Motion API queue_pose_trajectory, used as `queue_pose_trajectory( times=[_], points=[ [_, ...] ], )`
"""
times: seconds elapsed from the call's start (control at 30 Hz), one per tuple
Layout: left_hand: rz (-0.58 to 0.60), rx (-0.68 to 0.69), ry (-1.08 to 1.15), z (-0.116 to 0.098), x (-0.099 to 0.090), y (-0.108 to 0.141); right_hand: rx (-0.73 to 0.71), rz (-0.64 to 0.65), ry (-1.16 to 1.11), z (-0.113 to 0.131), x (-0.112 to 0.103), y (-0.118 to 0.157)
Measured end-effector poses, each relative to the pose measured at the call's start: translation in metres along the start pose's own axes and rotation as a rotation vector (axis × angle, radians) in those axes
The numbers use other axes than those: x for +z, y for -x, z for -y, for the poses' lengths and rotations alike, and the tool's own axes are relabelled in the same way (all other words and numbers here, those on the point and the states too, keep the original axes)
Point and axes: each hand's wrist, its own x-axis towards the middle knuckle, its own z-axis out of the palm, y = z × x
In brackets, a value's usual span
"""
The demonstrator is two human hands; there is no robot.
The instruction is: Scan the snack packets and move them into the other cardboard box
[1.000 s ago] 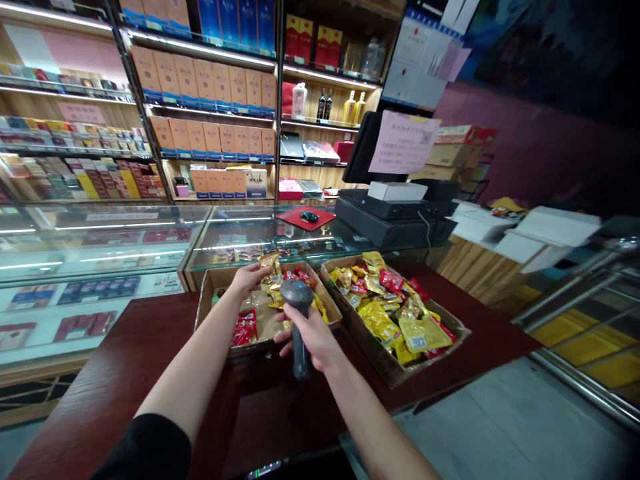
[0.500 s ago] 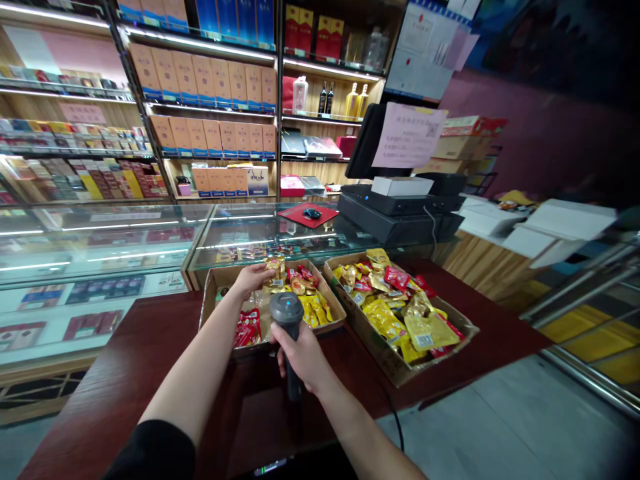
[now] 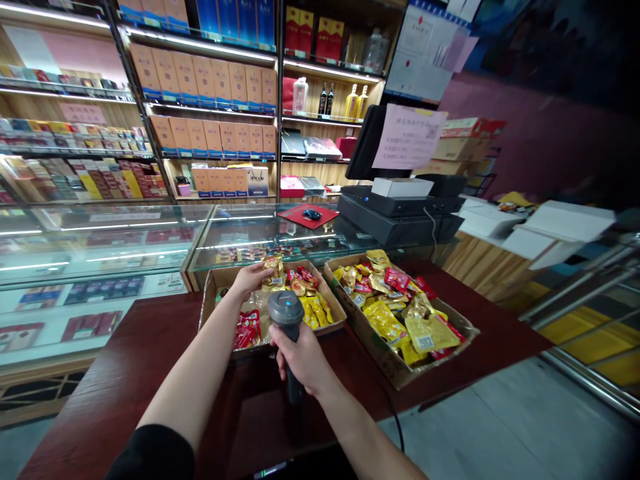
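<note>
My left hand pinches a gold snack packet above the back of the left cardboard box. In that box lie red packets at the front left, yellow packets at the right and red-and-gold ones behind them. My right hand is wrapped round the handle of a dark barcode scanner, held upright in front of the same box, its head just below the gold packet. To the right stands a second cardboard box full of mixed gold, yellow and red packets.
Both boxes stand on a dark red table. Behind are a glass display counter, a mouse on a red mat, and a monitor on a black cash drawer. A cable hangs at the table's front edge.
The gold packet in my left hand has tilted slightly and shifted a little left. The scanner in my right hand has moved very slightly left.
</note>
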Motion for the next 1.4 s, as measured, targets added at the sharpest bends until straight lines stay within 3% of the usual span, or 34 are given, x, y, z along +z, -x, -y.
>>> queue_pose_trajectory(
  times=[1.1,1.4],
  points=[
    [0.025,0.007,0.019,0.0033,-0.0031,-0.0027,-0.002,-0.041,0.001,-0.0029,0.0011,-0.0020],
    [0.072,-0.002,0.131,-0.0035,-0.0010,0.0039,-0.012,-0.032,-0.010,-0.0032,0.0019,-0.0012]
  ],
)
